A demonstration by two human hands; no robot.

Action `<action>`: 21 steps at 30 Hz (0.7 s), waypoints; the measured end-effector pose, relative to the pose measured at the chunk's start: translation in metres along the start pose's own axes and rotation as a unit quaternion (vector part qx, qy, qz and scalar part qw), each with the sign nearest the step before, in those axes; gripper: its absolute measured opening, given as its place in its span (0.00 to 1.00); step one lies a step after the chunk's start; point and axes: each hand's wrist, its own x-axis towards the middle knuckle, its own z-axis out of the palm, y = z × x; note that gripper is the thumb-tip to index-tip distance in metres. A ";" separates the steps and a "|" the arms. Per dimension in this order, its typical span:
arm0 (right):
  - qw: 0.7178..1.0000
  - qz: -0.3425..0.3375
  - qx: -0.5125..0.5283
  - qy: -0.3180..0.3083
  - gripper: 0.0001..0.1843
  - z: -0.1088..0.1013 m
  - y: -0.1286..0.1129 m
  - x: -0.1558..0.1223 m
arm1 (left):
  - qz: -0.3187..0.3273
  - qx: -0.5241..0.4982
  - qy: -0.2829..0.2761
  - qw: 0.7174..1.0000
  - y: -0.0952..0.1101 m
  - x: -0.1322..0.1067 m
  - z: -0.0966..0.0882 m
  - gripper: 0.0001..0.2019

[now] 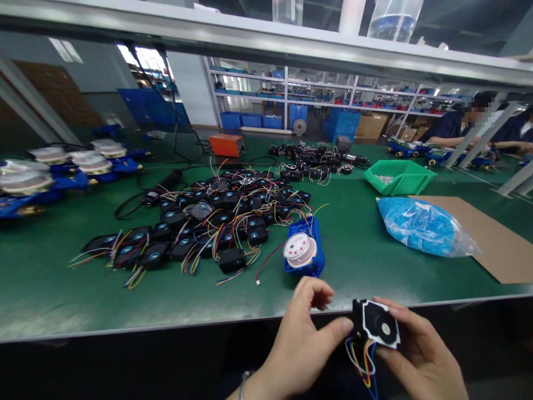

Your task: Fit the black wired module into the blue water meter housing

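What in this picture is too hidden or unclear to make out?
All in the head view:
- Black module: its far side faces away; the left hand and right hand cover its edges.
- Its wires: ends cut off by the bottom edge.
- Green bin: contents too small.
- Blue bag: contents blurred by plastic.

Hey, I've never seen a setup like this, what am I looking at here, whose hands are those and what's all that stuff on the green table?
This is one picture from a camera worn on a person's head, looking down at their own bare hands. The left hand and right hand together hold a small black module with coloured wires hanging from it. On the green table lie a pile of similar wired modules, a blue meter, a green bin, a blue plastic bag and cardboard. Another person works far right.
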 end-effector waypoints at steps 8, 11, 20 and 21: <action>0.992 0.093 0.013 0.084 0.26 0.008 -0.009 0.005 | -0.044 0.012 0.186 0.982 -0.055 0.053 -0.023 0.33; 0.992 0.092 0.009 0.087 0.26 0.009 -0.008 0.007 | -0.021 0.022 0.169 0.985 -0.054 0.061 -0.018 0.34; 0.989 0.084 -0.012 0.117 0.28 -0.011 0.013 0.024 | 0.006 0.121 0.110 0.987 -0.043 0.031 0.009 0.22; 0.991 0.078 -0.015 0.110 0.28 -0.015 0.014 0.027 | 0.007 0.114 0.101 0.988 -0.045 0.029 0.009 0.21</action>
